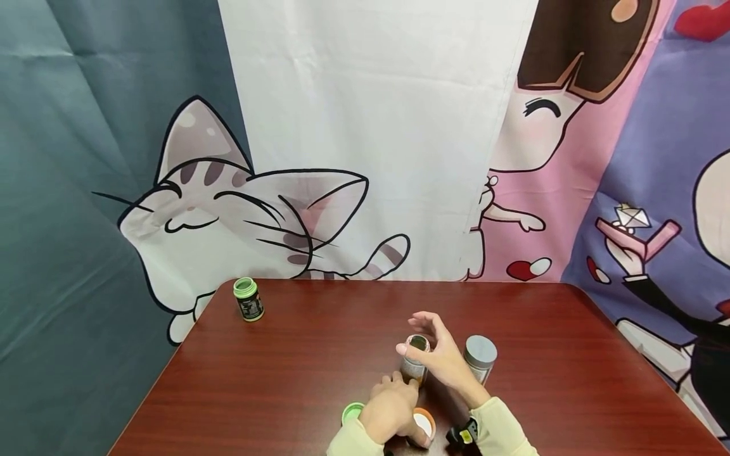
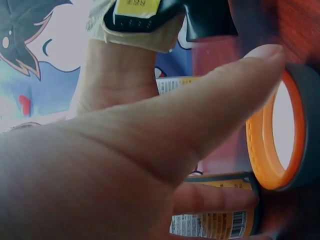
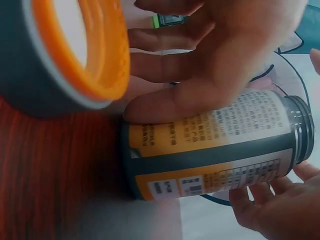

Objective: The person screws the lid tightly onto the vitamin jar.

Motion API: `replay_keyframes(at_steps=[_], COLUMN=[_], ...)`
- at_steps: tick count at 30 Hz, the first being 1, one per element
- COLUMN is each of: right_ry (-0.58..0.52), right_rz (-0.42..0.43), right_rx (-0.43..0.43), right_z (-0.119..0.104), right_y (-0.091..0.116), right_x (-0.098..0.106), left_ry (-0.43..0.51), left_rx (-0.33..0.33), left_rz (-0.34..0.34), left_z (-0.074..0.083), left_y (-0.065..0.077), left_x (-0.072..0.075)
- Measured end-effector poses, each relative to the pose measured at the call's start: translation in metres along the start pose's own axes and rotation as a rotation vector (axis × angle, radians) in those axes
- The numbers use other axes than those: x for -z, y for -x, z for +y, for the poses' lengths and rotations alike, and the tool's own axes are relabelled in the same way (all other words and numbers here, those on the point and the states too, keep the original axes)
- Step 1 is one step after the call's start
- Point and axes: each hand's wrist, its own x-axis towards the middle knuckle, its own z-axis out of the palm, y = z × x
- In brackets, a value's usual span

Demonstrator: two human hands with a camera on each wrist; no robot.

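An uncapped jar (image 1: pixel 413 370) with an orange, white and dark label stands upright on the table. My left hand (image 1: pixel 392 405) reaches down beside it, with straight fingers against its lower label in the right wrist view. The left thumb (image 2: pixel 240 75) points the other way, its tip at the rim of an orange-lined lid (image 2: pixel 260 150) lying with its inside up. Around the jar's mouth, my right hand (image 1: pixel 447 361) is spread, thumb on the near side and fingers beyond. In the right wrist view the right fingers (image 3: pixel 245 205) show just below the neck.
A second jar with a grey lid (image 1: pixel 481 351) stands right of the right hand. Partly behind the left hand lies a green lid (image 1: pixel 352 413). An open jar with a green rim (image 1: pixel 249 301) is at the table's far left corner. A printed cloth (image 1: pixel 376 114) hangs behind the table.
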Motion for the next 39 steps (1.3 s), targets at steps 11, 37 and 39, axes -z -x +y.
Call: replay_keyframes(at_steps=[11,37,39], right_ry=[0.030,0.066,0.071], right_rz=[-0.066,-0.170,-0.190], right_rx=[0.023,0.058,0.076], right_z=[0.005,0.042,0.036], right_y=[0.004,0.002,0.002], right_x=[-0.004,-0.001,0.000], left_ry=[0.010,0.169,0.183], left_rx=[-0.198,-0.480,-0.544], left_rz=[0.047,-0.033,-0.024], left_z=[0.002,-0.006,-0.009], left_y=[0.000,0.002,0.001], left_x=[-0.007,0.007,0.011])
